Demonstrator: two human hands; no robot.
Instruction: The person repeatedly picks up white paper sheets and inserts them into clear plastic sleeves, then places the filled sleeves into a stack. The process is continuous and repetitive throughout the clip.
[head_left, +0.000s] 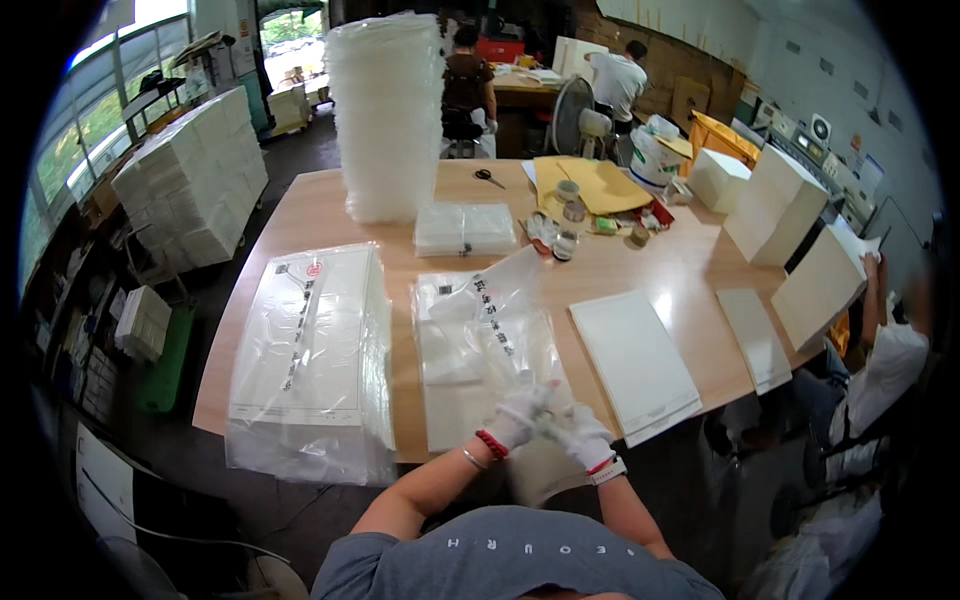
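My left hand (517, 418), in a white glove, is at the near edge of the table, over the lower right part of a clear plastic bag (490, 310) printed with dark characters. Close beside it, also gloved, is my right hand (578, 436). The fingers of both are smeared by motion, so their grip does not show. The bag lies loose and wrinkled, with pale sheets under or inside it. To the left lies a pile of bagged paper (310, 350) in clear plastic. A stack of white paper (637, 362) rests to the right of my hands.
Beyond the bag are folded clear plastic bags (464, 230) and a tall pile of translucent plastic (385, 120). Scissors (489, 178), tape rolls (567, 190) and yellow envelopes (600, 180) lie farther back. At right, a seated person (880, 370) handles a large paper stack (820, 285). Two people work behind.
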